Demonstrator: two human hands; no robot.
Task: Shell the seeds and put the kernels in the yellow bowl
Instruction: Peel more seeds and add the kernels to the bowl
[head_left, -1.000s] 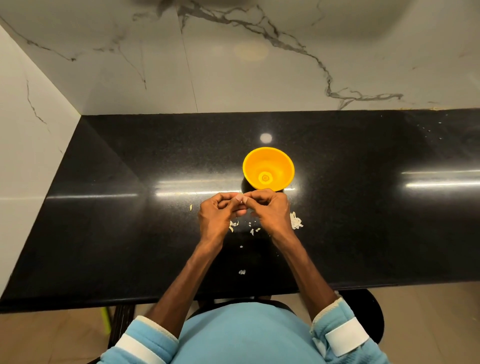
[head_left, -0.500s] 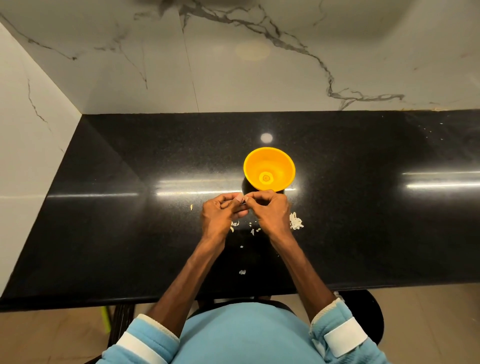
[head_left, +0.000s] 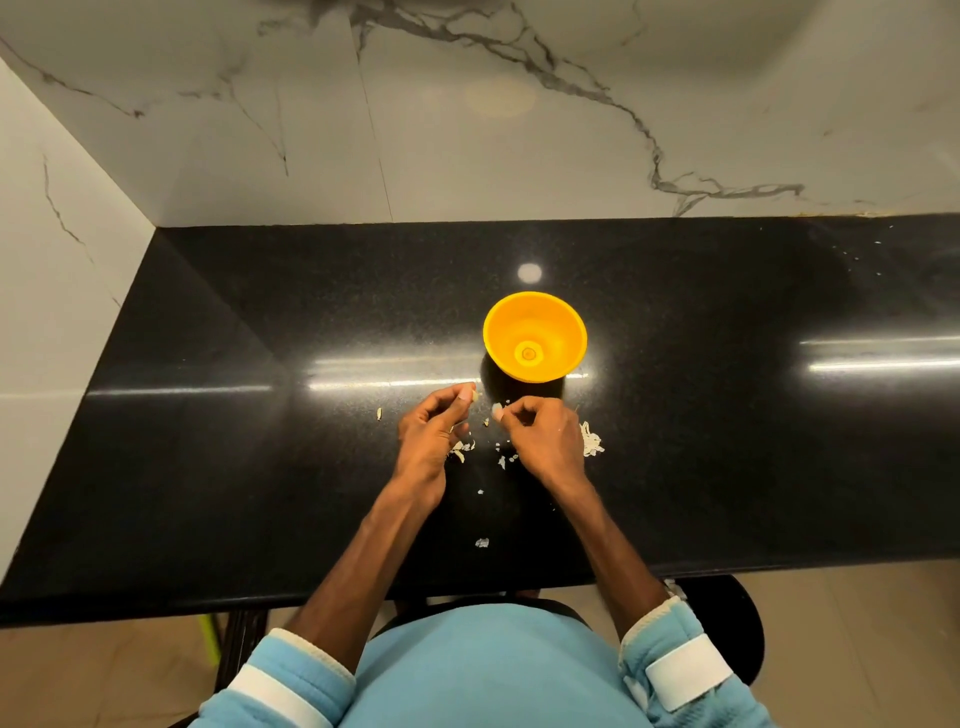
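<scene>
My top (head_left: 488, 670): light blue, plain across the front.
My sleeves (head_left: 296, 665): same light blue, a white band (head_left: 688, 671) round each.
My cuffs (head_left: 647, 619): cream ribbed edge.

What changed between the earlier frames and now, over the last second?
The hands have pulled slightly apart: the left hand moved left, the right hand right, fingertips no longer meeting. Each seems to pinch a small pale piece. The yellow bowl and the shell bits on the black counter stayed put.
</scene>
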